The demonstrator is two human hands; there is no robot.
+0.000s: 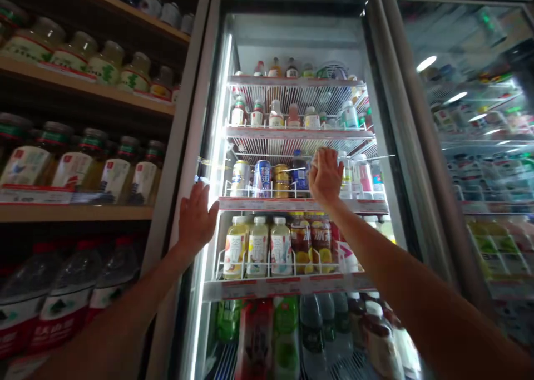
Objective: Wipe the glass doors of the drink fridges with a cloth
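Observation:
My left hand (196, 218) is raised at the left edge of the lit drinks fridge (300, 38), beside its metal frame. Its fingers are stretched out and nothing is in it; whether it touches the frame, I cannot tell. My right hand (326, 177) is held up before the fridge's middle shelf, its back to me. Its fingers point away and their tips are hidden, so any grip there does not show. Left of that hand stand a blue-capped bottle (299, 171), a gold can (281, 181) and a blue can (262, 178). Bottles with pink labels (364, 178) stand to its right.
White-capped juice bottles (258, 249) and dark tea bottles (321, 241) fill the shelf below. Large bottles (254, 335) stand at the fridge bottom. A wooden shelf (79, 212) with jars and bottles is on the left. Another glass fridge door (479, 146) is on the right.

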